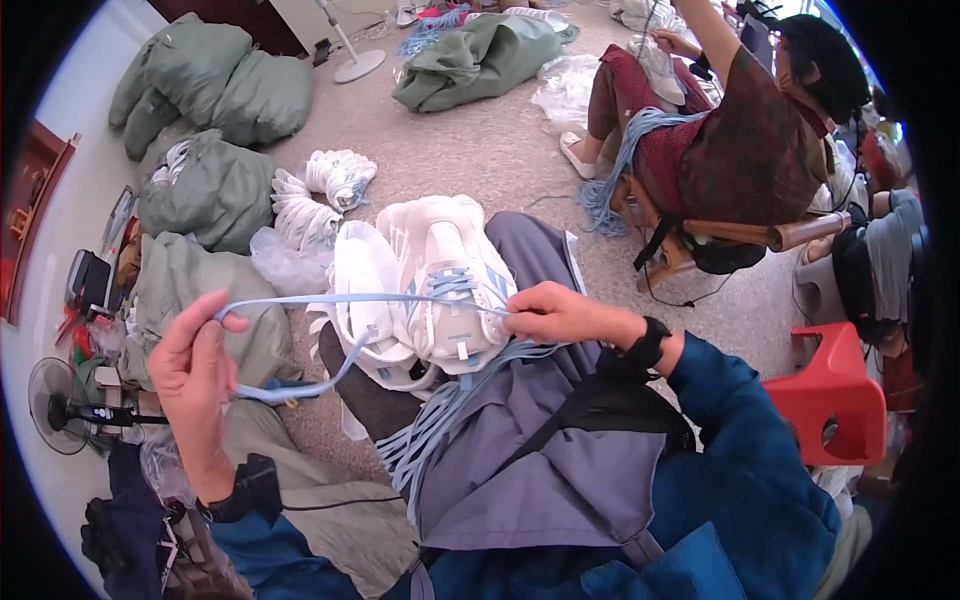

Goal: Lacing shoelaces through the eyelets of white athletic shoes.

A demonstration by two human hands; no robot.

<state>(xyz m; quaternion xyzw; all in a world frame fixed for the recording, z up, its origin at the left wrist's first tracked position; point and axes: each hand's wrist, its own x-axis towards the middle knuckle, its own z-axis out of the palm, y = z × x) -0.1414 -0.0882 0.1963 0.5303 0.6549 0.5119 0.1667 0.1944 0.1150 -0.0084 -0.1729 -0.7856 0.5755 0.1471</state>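
White sneakers point(444, 330) rest on my lap, toes pointing away from me. On the right one, light blue lacing crosses the tongue through some of the eyelets. A light blue shoelace point(330, 298) stretches nearly level across both shoes. My left hand point(195, 375), raised to the left of the shoes, pinches it between thumb and fingers, and more lace loops below that hand. At the right shoe's eyelet edge, my right hand point(565, 314) is closed on the lace; its fingertips partly hide the lace's end. A bundle of loose blue laces point(430, 430) lies across my apron point(540, 470).
Green sacks point(215, 85) and bundled white shoes point(335, 180) sit on the floor at the far left. A fan point(62, 405) stands near left, a red plastic stool point(830, 395) at right. Another person point(750, 150) sits on a wooden chair at far right, laces across the lap.
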